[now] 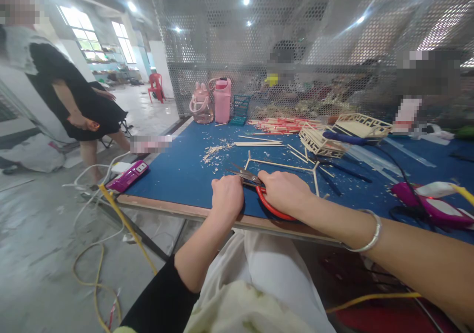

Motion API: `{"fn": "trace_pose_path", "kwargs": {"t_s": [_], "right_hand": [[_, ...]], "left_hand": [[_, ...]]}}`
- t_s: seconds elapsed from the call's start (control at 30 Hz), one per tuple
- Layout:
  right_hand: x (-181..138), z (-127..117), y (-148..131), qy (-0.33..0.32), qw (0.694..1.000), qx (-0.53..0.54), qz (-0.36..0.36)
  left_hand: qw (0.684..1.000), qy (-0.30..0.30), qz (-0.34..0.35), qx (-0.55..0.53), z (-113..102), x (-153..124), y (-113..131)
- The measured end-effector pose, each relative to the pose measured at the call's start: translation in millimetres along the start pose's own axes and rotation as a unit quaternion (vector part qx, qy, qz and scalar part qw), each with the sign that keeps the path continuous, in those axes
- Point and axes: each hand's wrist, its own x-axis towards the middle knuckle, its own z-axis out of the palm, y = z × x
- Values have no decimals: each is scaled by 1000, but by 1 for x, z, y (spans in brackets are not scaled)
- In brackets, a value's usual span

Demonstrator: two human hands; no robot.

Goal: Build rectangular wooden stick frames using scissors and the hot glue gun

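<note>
My right hand (287, 191) is closed around the red handles of a pair of scissors (259, 190) near the front edge of the blue table (177, 175). The dark blades point left and stand slightly apart. My left hand (227, 196) is curled into a fist just left of the blades, pinching something I cannot make out at the blade tips. A silver bangle (370, 234) sits on my right wrist. Thin wooden sticks (281, 165) lie just beyond my hands.
Two stick-built lattice baskets (322, 143) (365, 125) stand at the back with a pile of sticks (285, 124). Pink bottles (222, 100) and a teal basket (240, 110) stand far left. Purple power strips (128, 176) (433, 207) and cables flank the table. A person in black stands at left.
</note>
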Motion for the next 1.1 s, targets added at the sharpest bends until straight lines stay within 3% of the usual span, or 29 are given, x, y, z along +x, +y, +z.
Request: {"fn": "trace_pose_path", "kwargs": {"t_s": [0.47, 0.93, 1.1], "right_hand": [[2, 0, -15, 8, 1000, 1, 18], [3, 2, -12, 9, 1000, 17, -9], [16, -13, -12, 34, 998, 59, 5]], "left_hand": [[1000, 2, 7, -3, -4, -4, 0], [1000, -5, -3, -18, -6, -6, 2], [999, 2, -12, -37, -7, -9, 3]]}}
